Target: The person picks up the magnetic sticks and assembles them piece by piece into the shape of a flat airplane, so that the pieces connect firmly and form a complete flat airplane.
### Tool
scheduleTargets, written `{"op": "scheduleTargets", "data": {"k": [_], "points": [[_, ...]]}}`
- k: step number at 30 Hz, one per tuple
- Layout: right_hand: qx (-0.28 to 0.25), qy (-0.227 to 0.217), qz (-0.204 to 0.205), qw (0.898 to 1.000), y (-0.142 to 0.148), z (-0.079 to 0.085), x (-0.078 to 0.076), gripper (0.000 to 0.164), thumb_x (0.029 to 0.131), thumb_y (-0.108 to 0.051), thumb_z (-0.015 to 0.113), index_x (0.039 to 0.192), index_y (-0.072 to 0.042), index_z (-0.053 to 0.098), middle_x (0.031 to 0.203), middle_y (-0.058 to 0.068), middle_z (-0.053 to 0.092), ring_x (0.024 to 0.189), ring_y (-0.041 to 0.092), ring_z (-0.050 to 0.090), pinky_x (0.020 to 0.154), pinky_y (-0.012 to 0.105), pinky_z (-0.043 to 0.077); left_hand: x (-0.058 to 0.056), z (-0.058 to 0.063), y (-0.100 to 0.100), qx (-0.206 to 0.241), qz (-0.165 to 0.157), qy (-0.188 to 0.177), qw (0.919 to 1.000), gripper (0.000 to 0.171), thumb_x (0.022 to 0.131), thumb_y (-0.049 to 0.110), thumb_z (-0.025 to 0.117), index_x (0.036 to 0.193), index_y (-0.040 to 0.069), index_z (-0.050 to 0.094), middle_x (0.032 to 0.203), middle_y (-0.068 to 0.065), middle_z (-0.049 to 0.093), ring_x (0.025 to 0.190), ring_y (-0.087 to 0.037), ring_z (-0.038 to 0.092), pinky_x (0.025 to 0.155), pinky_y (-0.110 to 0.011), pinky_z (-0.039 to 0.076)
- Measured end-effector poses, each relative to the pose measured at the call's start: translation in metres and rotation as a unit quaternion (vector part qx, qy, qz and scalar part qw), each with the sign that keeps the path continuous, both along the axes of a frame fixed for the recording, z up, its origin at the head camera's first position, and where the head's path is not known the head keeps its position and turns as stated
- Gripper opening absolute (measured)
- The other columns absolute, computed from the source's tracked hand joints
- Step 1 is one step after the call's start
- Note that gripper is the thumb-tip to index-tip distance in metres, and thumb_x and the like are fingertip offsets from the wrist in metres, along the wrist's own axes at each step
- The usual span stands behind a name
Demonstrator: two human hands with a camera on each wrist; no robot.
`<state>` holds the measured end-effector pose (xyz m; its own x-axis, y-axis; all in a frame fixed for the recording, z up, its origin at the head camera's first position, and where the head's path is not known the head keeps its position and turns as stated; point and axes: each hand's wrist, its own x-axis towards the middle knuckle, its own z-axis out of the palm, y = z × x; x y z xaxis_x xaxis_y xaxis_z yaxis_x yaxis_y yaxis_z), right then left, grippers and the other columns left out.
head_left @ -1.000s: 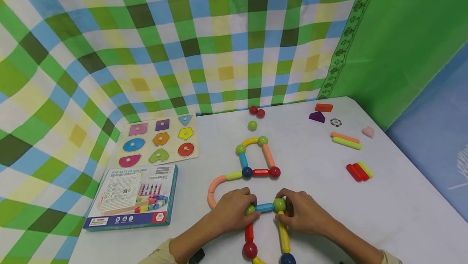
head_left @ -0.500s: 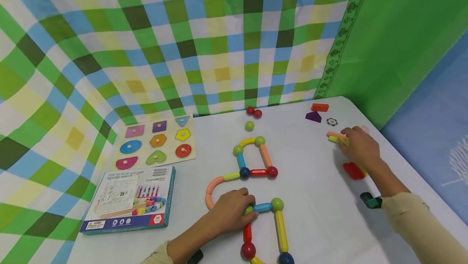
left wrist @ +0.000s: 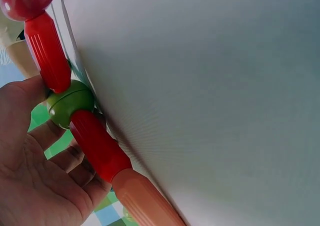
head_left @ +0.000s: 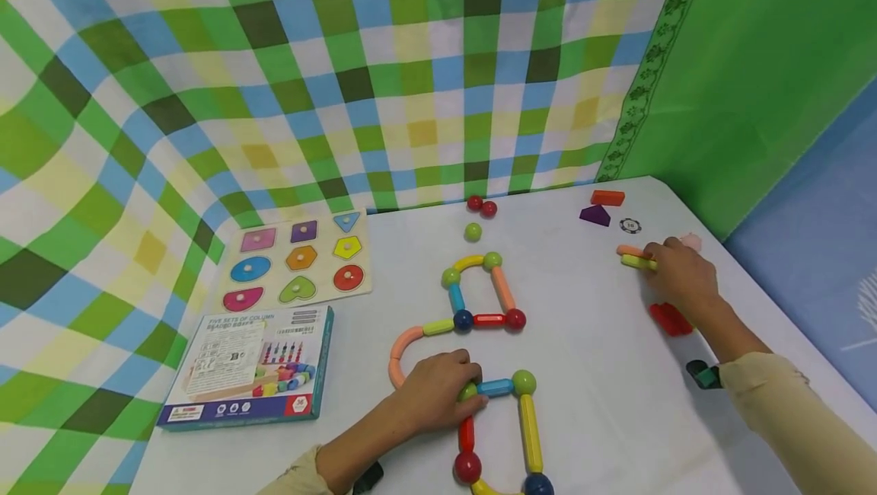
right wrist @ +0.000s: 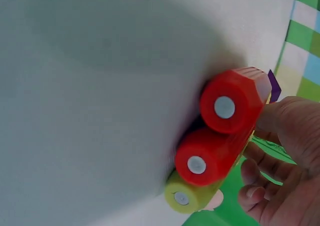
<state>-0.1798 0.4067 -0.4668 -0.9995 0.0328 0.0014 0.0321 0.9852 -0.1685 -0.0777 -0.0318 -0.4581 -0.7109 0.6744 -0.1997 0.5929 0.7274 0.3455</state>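
Note:
My left hand [head_left: 438,392] pinches a green ball [left wrist: 70,104] between thumb and fingers. In the left wrist view, a red stick [left wrist: 49,51] and a curved red piece [left wrist: 100,145] meet that ball. A blue stick [head_left: 495,388] leads from it to another green ball [head_left: 524,383], with a yellow stick [head_left: 530,434] below. At the table's right, my right hand [head_left: 681,274] pinches a lime magnetic stick [head_left: 637,261] by its right end, which the fingers hide. An orange stick [head_left: 629,250] lies right beside it, partly under the hand.
Red sticks [head_left: 670,319] lie near the right wrist. Behind are a purple block [head_left: 595,215], an orange-red block [head_left: 607,197], a poker chip [head_left: 630,225] and a pink figure [head_left: 692,241]. Loose balls [head_left: 473,232] sit at the back. A shape puzzle [head_left: 322,247] and box [head_left: 247,369] stand left.
My right hand has left the green ball and yellow stick and moved right to the lime and orange sticks. The lime stick has turned slightly. My left hand keeps its place.

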Motion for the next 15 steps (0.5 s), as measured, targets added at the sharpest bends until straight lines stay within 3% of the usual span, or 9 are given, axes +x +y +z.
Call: {"op": "scheduleTargets", "data": {"k": [7,12,15], "points": [[-0.008,0.002,0.046,0.999,-0.019,0.005,0.008,0.031,0.083,-0.009,0.066,0.110,0.004,0.061,0.098,0.021,0.059,0.084,0.036,0.050,0.052,0.041,0.045,0.001,-0.002,-0.002,0.001,0.000,0.004,1.0000,0.031,0.085,0.048,0.067,0.105,0.024,0.068,0.080,0.011,0.047,0.068,-0.005,0.045,0.056,-0.020,0.038],[-0.051,0.035,0.101,0.993,-0.068,0.020,0.031,0.021,0.083,-0.012,0.070,0.101,-0.002,0.067,0.091,0.009,0.067,0.084,0.028,0.051,0.057,0.041,0.046,0.002,-0.003,-0.002,-0.001,-0.002,0.006,1.0000,0.032,0.085,0.048,0.066,0.105,0.024,0.068,0.081,0.011,0.048,0.068,-0.005,0.045,0.057,-0.020,0.038],[-0.114,0.013,0.143,0.983,-0.101,0.022,0.049,0.019,0.081,-0.015,0.073,0.098,-0.008,0.068,0.086,-0.001,0.065,0.080,0.021,0.054,0.063,0.037,0.048,0.002,-0.003,-0.002,-0.002,-0.003,0.010,0.9999,0.032,0.085,0.048,0.066,0.105,0.024,0.068,0.081,0.010,0.048,0.068,-0.005,0.045,0.056,-0.020,0.038]]}}
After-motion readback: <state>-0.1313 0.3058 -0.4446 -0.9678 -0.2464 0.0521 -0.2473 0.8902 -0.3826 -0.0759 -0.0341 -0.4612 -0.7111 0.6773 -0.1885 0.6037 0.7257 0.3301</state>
